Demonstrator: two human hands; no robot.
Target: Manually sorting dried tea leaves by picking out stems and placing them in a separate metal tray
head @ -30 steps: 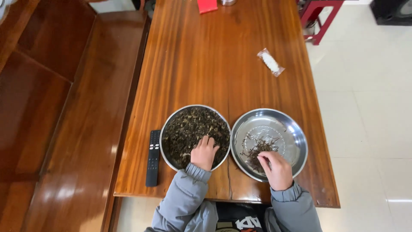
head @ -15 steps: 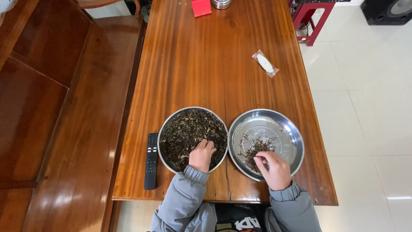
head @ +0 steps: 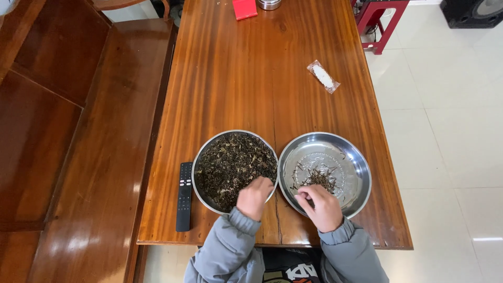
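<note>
Left hand (head: 255,197) is curled at the near edge of the leaf-filled steel pan (head: 234,170); right hand (head: 320,205) pinches stems over the stem pan (head: 346,152). Best to grab small pinches, keeping both pans on the counter (head: 251,84).

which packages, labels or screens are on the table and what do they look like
Clear plastic packet: far right of the wooden table, small oblong wrapper, white contents inside.
Red flat box or card: far edge of the table, rectangular, plain red, partly cut off.
Black remote control: left of the dish of dried leaves, slim; no screen visible.
</note>
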